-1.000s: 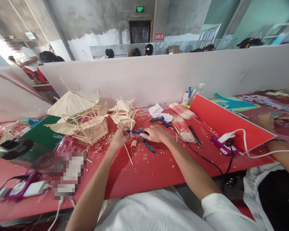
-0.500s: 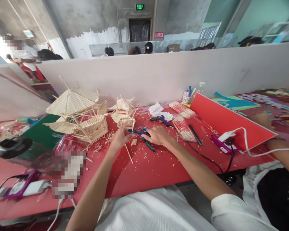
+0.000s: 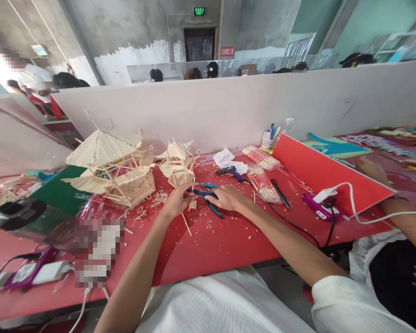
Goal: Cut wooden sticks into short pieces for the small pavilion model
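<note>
My right hand (image 3: 229,198) is closed around dark blue cutting pliers (image 3: 201,192), with the jaws pointing left. My left hand (image 3: 178,201) is closed at the jaws, and a thin wooden stick (image 3: 193,184) shows at its fingertips. A teal-and-black curved handle (image 3: 215,211) lies under my right hand; I cannot tell whether it belongs to the same tool. Another stick (image 3: 186,225) slants out below my left hand on the table. Short cut sticks (image 3: 192,205) lie between my hands. Just behind stands a small stick pavilion model (image 3: 179,164).
A larger stick pavilion (image 3: 114,166) stands left on the red table (image 3: 215,249), strewn with offcuts. Behind my right hand are a glue gun (image 3: 233,173), tissue (image 3: 229,159) and bagged sticks (image 3: 263,182). A red board (image 3: 326,173) and power strip (image 3: 321,208) stand right, near another person's arm (image 3: 405,217).
My left hand has turned and moved slightly right, and the stick at its fingertips now stands across the plier jaws. My right hand stays nearly in place.
</note>
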`<state>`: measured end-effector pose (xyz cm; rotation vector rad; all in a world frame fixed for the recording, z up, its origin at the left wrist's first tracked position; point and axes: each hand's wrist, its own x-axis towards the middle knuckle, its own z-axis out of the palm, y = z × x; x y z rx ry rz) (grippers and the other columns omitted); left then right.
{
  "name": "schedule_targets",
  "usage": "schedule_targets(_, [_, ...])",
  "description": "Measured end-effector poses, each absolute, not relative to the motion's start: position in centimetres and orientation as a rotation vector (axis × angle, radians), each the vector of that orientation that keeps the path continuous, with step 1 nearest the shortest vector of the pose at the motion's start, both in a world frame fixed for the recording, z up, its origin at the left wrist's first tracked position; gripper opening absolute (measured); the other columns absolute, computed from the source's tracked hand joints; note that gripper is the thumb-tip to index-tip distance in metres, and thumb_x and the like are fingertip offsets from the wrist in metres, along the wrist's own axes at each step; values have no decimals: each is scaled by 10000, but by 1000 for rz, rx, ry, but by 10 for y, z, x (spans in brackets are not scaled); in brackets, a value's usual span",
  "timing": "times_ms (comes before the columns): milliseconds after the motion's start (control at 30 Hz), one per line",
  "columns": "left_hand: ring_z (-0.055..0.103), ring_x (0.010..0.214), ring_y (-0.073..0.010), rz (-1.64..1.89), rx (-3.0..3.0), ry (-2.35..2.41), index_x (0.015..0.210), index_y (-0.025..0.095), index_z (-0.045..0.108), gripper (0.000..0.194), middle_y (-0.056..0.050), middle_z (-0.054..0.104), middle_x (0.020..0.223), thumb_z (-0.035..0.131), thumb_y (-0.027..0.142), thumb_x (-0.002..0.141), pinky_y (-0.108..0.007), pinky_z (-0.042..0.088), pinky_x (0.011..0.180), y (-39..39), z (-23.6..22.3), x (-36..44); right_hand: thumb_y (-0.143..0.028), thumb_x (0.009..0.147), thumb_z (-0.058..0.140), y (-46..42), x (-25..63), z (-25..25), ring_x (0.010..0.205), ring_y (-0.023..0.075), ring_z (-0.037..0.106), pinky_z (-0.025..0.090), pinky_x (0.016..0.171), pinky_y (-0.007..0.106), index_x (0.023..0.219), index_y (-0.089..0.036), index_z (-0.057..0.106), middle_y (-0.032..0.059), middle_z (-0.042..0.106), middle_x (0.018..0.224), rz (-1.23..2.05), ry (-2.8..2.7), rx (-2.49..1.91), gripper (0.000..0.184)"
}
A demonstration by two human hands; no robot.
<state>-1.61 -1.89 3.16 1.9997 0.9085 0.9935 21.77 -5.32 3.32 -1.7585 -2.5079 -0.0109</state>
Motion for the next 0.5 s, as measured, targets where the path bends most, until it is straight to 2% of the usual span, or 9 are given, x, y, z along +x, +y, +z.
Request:
schedule_targets(167, [676,723,-173,959,2059,893,1163,233,724,425,-94,727,1120,718,183,741,-309,572,749,-10,21,-20,-598,1006,281,-53,215,28,840,315,719,453,718,347,1024,-197,712,142,765,949,-24,-2503,-1732,589])
schedule_targets(267, [674,759,-175,947,2052,891,1165,241,725,433,-86,721,1133,714,171,738,-314,565,792,-9,19,-22,-592,1005,288,-54,214,26,834,311,719,456,720,349,1004,-193,717,142,765,937,-23,-2492,-1723,586])
schedule_targets(433, [673,709,-165,902,2027,923,1158,253,727,424,-72,728,1110,717,168,743,-331,561,817,-11,25,-22,-601,1002,283,-54,213,25,838,312,718,461,719,351,980,-191,730,144,763,914,-34,-2481,-1735,607])
schedule_targets(500, [696,793,-194,928,2025,930,1117,251,742,405,-73,733,1095,733,152,725,-338,558,849,-12,28,-22,-602,1001,291,-55,212,26,834,312,718,462,719,350,983,-189,733,144,763,902,-43,-2470,-1739,606])
